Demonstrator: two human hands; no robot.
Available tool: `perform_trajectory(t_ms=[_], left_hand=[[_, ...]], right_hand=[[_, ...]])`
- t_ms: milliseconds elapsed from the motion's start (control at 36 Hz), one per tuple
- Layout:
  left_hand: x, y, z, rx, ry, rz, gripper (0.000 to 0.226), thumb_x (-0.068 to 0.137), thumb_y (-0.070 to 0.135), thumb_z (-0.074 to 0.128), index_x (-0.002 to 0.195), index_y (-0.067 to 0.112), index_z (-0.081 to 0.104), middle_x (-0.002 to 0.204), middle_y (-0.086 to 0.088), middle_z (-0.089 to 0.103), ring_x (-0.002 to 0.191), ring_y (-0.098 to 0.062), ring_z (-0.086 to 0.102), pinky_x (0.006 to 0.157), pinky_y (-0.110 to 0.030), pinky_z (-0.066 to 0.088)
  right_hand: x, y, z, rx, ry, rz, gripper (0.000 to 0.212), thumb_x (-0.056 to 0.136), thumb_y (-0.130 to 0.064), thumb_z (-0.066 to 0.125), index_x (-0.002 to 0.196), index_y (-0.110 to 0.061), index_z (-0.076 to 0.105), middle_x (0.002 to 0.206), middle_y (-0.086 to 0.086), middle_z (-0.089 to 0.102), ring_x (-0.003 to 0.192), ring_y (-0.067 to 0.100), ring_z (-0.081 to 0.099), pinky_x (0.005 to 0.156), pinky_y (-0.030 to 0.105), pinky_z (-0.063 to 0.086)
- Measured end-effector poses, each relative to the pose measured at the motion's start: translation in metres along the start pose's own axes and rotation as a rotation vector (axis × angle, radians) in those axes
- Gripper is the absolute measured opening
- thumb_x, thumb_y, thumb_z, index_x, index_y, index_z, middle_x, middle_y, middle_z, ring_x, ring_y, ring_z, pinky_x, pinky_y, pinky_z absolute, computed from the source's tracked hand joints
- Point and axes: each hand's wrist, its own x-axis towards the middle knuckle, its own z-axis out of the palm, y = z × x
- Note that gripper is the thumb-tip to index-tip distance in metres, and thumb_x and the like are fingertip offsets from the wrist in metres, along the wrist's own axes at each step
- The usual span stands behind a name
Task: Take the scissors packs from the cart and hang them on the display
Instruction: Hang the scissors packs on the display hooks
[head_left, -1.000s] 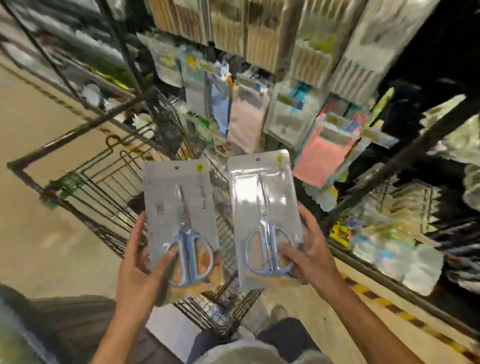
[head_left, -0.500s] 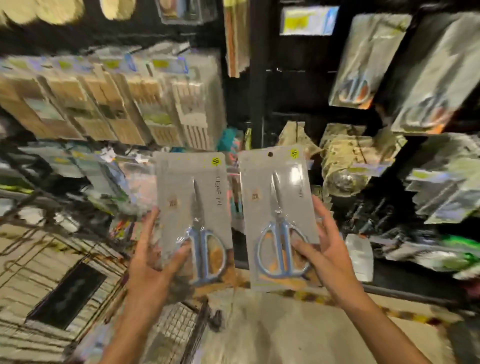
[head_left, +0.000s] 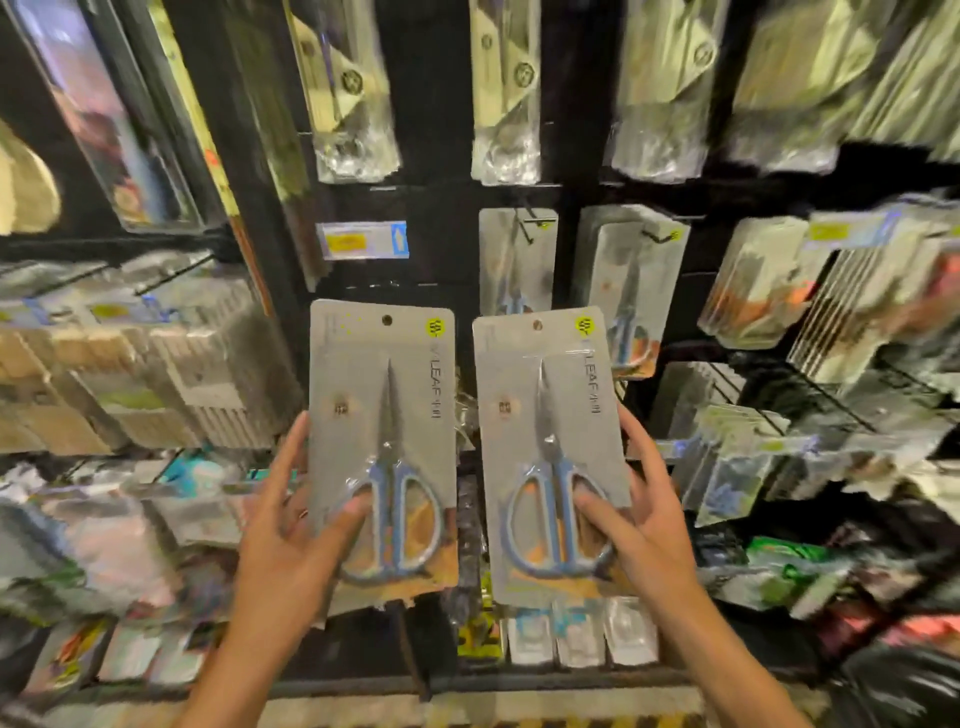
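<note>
I hold two grey card packs upright in front of the black display, each with blue-handled scissors under clear plastic. My left hand (head_left: 291, 540) grips the left scissors pack (head_left: 382, 395) at its lower left, thumb across the handles. My right hand (head_left: 636, 525) grips the right scissors pack (head_left: 545, 415) at its lower right. Each pack has a hang hole at the top. Behind them, matching scissors packs (head_left: 517, 260) hang on display hooks (head_left: 657, 236). An empty hook spot with a yellow price label (head_left: 362, 240) sits above the left pack. The cart is out of view.
Other packaged goods hang densely all around: cream packs (head_left: 498, 104) in the row above, stacked boxes (head_left: 156, 364) at left, wire racks (head_left: 831, 364) with packs at right. Small packets (head_left: 576, 634) line the bottom row. The floor edge with striped tape runs along the bottom.
My view swung from the cart up to the display wall. Both hands kept their packs and lifted them closer to the hooks; the cart dropped out of view.
</note>
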Motion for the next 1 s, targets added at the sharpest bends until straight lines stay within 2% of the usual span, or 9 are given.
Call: perform_trajectory(t_ms=[56, 167, 361, 556, 639, 694, 806, 889, 1000], left_hand=[[0.013, -0.001, 0.003, -0.008, -0.026, 0.033, 0.084, 0.088, 0.000, 0.071, 0.150, 0.049, 0.042, 0.135, 0.024, 0.064, 0.121, 0.000, 0.065, 0.097, -0.019, 0.054], [0.036, 0.000, 0.010, -0.013, -0.082, 0.072, 0.084, 0.089, 0.002, 0.070, 0.154, 0.042, 0.037, 0.127, 0.044, 0.059, 0.119, 0.008, 0.062, 0.091, -0.013, 0.055], [0.075, -0.006, 0.015, -0.055, -0.117, 0.082, 0.085, 0.084, 0.019, 0.074, 0.151, 0.054, 0.037, 0.130, 0.044, 0.057, 0.121, 0.006, 0.062, 0.090, -0.015, 0.056], [0.099, -0.004, 0.027, -0.057, -0.101, 0.105, 0.084, 0.084, 0.018, 0.073, 0.151, 0.052, 0.036, 0.123, 0.047, 0.059, 0.115, 0.008, 0.064, 0.083, -0.008, 0.054], [0.106, -0.003, 0.033, -0.049, -0.084, 0.121, 0.084, 0.082, 0.021, 0.072, 0.151, 0.052, 0.036, 0.126, 0.046, 0.058, 0.118, 0.007, 0.063, 0.086, -0.007, 0.053], [0.110, -0.004, 0.037, -0.031, -0.072, 0.138, 0.084, 0.082, 0.022, 0.072, 0.151, 0.054, 0.035, 0.130, 0.046, 0.055, 0.121, 0.007, 0.061, 0.088, -0.007, 0.052], [0.119, -0.004, 0.047, -0.014, -0.065, 0.144, 0.085, 0.082, 0.024, 0.074, 0.150, 0.058, 0.035, 0.138, 0.042, 0.052, 0.127, 0.003, 0.059, 0.096, -0.020, 0.052], [0.126, -0.006, 0.055, -0.009, -0.062, 0.156, 0.085, 0.083, 0.024, 0.074, 0.150, 0.058, 0.035, 0.137, 0.040, 0.055, 0.126, 0.003, 0.060, 0.093, -0.014, 0.054], [0.130, -0.010, 0.065, -0.020, -0.045, 0.161, 0.085, 0.081, 0.024, 0.074, 0.149, 0.059, 0.036, 0.143, 0.030, 0.055, 0.128, -0.003, 0.061, 0.102, -0.034, 0.053]], right_hand=[[0.009, -0.002, 0.001, -0.012, 0.017, -0.011, 0.080, 0.092, 0.009, 0.062, 0.155, -0.028, 0.030, 0.129, -0.009, 0.070, 0.116, 0.013, 0.069, 0.085, 0.021, 0.057], [0.031, -0.002, 0.003, -0.057, 0.054, -0.018, 0.080, 0.092, 0.006, 0.066, 0.154, -0.032, 0.033, 0.130, -0.009, 0.070, 0.115, 0.015, 0.069, 0.083, 0.023, 0.058], [0.067, -0.007, 0.009, -0.094, 0.090, -0.054, 0.076, 0.091, 0.009, 0.065, 0.152, -0.027, 0.037, 0.129, -0.022, 0.066, 0.118, 0.008, 0.067, 0.083, 0.019, 0.057], [0.099, -0.006, 0.011, -0.081, 0.090, -0.072, 0.077, 0.092, 0.008, 0.065, 0.151, -0.031, 0.037, 0.125, -0.022, 0.069, 0.115, 0.006, 0.068, 0.082, 0.018, 0.057], [0.117, -0.002, 0.009, -0.088, 0.070, -0.089, 0.076, 0.092, 0.006, 0.066, 0.152, -0.031, 0.036, 0.131, -0.016, 0.067, 0.118, 0.011, 0.067, 0.085, 0.023, 0.058], [0.129, 0.001, 0.006, -0.083, 0.063, -0.094, 0.077, 0.092, 0.005, 0.066, 0.153, -0.031, 0.036, 0.139, -0.011, 0.063, 0.124, 0.014, 0.064, 0.095, 0.031, 0.058], [0.146, 0.009, 0.002, -0.051, 0.040, -0.089, 0.079, 0.092, 0.003, 0.068, 0.153, -0.034, 0.036, 0.144, -0.007, 0.060, 0.128, 0.015, 0.061, 0.103, 0.036, 0.054], [0.156, 0.017, -0.003, -0.020, 0.015, -0.089, 0.079, 0.091, 0.003, 0.068, 0.153, -0.034, 0.036, 0.140, -0.007, 0.063, 0.126, 0.016, 0.063, 0.100, 0.033, 0.056], [0.164, 0.026, -0.009, -0.004, -0.011, -0.085, 0.079, 0.088, -0.007, 0.070, 0.150, -0.042, 0.037, 0.148, -0.006, 0.055, 0.133, 0.017, 0.057, 0.104, 0.039, 0.054]])
